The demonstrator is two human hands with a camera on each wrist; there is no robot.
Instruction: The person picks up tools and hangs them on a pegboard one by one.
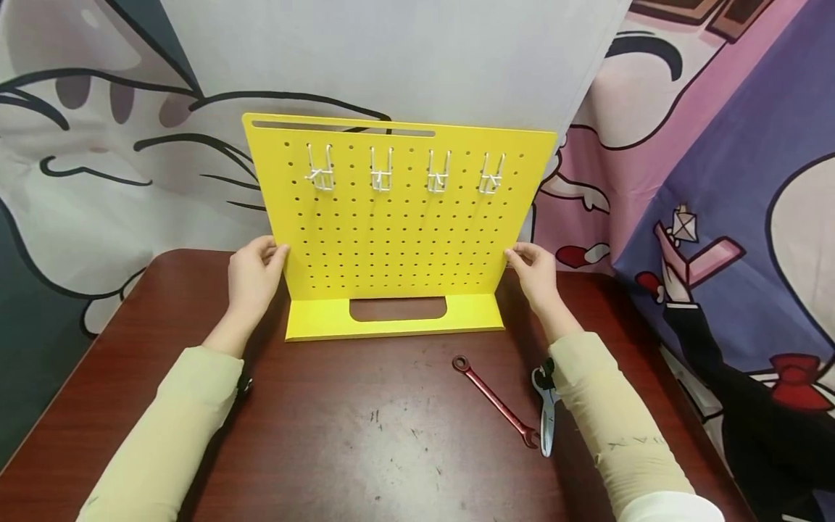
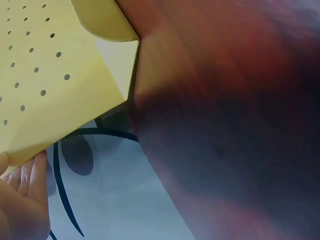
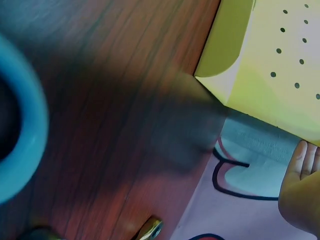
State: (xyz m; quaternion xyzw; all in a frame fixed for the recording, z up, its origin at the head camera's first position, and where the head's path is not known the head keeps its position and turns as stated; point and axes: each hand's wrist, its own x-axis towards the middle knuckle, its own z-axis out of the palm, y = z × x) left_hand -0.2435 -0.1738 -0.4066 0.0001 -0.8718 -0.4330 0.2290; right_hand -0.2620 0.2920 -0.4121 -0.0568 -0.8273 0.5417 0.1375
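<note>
A yellow pegboard [image 1: 398,225] stands upright on its flat foot on the table. Several white wire hooks [image 1: 381,181] hang in a row near its top. On its left edge, my left hand [image 1: 253,275] pinches the board between thumb and fingers. My right hand [image 1: 536,275] grips the opposite edge at about the same height. Both wrist views show fingers behind the pegboard [image 2: 55,95], while the right hand [image 3: 302,195] is only partly in frame. A red combination wrench [image 1: 493,397] lies in front of the board, and scissors [image 1: 547,420] lie beside it, partly covered by my right sleeve.
The dark reddish-brown table [image 1: 365,449] reaches back to a cartoon-printed cloth [image 1: 98,167] behind and at the right. A blurred blue ring [image 3: 37,120] shows close to the right wrist camera, with a shiny metal end [image 3: 150,229] at the bottom.
</note>
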